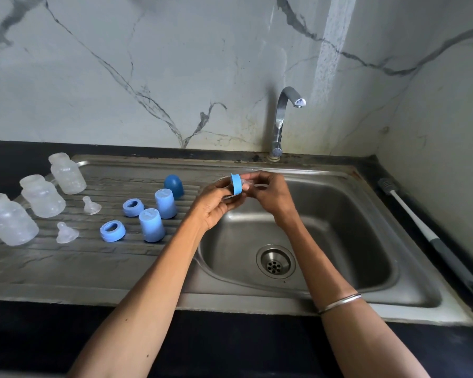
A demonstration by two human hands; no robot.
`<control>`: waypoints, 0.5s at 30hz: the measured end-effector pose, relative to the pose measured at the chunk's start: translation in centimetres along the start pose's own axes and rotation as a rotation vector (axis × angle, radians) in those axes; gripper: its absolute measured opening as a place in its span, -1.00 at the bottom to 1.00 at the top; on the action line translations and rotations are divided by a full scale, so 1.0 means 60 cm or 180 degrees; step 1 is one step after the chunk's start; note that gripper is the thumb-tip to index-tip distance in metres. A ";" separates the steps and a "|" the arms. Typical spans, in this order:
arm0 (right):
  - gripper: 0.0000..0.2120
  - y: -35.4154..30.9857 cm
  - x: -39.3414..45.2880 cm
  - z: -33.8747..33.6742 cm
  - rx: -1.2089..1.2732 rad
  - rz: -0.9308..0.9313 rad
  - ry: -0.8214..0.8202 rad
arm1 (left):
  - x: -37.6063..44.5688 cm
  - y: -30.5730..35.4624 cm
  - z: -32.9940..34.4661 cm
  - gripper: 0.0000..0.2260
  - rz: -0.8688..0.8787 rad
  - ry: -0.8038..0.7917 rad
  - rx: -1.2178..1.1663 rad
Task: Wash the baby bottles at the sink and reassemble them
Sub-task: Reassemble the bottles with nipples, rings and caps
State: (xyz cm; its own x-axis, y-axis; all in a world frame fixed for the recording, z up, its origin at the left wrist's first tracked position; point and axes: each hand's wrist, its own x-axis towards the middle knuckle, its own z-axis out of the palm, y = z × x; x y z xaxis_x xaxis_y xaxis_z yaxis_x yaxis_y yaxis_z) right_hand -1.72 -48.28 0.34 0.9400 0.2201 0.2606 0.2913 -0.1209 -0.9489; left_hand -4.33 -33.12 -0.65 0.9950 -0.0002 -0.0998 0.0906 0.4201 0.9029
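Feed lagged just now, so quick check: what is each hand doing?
Left hand: closed on the blue collar ring.
Right hand: closed, pinching the clear teat at that ring, over the sink.

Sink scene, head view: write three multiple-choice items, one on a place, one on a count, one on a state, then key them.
1. Where does the bottle brush lie?
A. in the basin
B. on the counter right of the sink
C. on the drainboard

2. How many clear bottles stand on the drainboard?
A. two
B. three
C. five

3. What is the tap doing?
A. running hard
B. dripping into a bottle
C. no water shows

Key: 1 B, the brush rests along the dark counter by the right wall. 2 B, three bottles stand in a row at the left. 3 C, no stream falls from the spout.
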 end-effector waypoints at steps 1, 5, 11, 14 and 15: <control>-0.79 0.001 0.000 0.000 -0.0061 -0.0043 -0.0024 | -0.001 0.000 -0.001 -0.67 -0.0054 0.0008 0.0007; -0.80 0.008 0.002 -0.003 0.0093 0.0037 -0.0181 | 0.000 0.002 -0.004 -0.64 -0.0099 0.0019 -0.0034; -0.82 0.003 -0.002 -0.007 0.0393 0.0017 -0.0235 | 0.001 0.004 -0.004 -0.61 -0.0057 0.0129 0.0044; -0.81 -0.004 -0.002 -0.007 0.0338 -0.0063 -0.0291 | 0.001 0.004 -0.006 -0.63 -0.0039 0.0082 0.0102; -0.81 -0.005 -0.001 -0.004 0.0266 -0.0083 -0.0269 | 0.001 0.004 -0.006 -0.65 -0.0017 0.0084 0.0138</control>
State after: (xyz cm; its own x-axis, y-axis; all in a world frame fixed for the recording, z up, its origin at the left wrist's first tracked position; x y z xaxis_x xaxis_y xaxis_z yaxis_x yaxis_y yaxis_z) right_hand -1.84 -48.50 0.64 0.9130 0.3033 0.2728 0.2964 -0.0339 -0.9544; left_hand -4.26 -32.70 -0.62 0.9931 0.0217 -0.1150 0.0982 0.3804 0.9196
